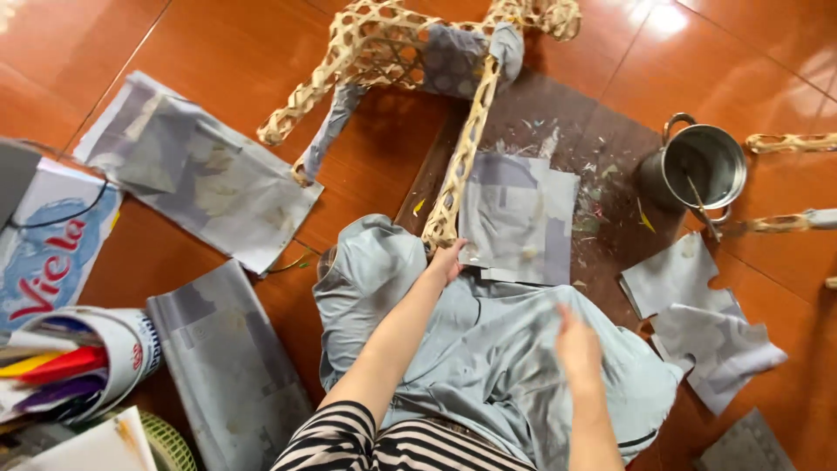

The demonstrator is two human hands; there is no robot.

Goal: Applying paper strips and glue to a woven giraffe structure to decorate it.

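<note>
Right hand (577, 342) blurred over lap, fingers' state unclear; left hand (446, 260) fingers pinch woven frame leg (460, 157) bottom end.

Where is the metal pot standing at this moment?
In the head view, the metal pot stands on the floor at the upper right, beyond the person's right hand, at the right edge of the dark mat and above the torn grey paper pieces.

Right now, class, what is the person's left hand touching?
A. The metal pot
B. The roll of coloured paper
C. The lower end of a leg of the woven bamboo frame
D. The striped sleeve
C: the left hand grips the lower end of one leg of the woven bamboo frame, while the metal pot stands apart, untouched.
</note>
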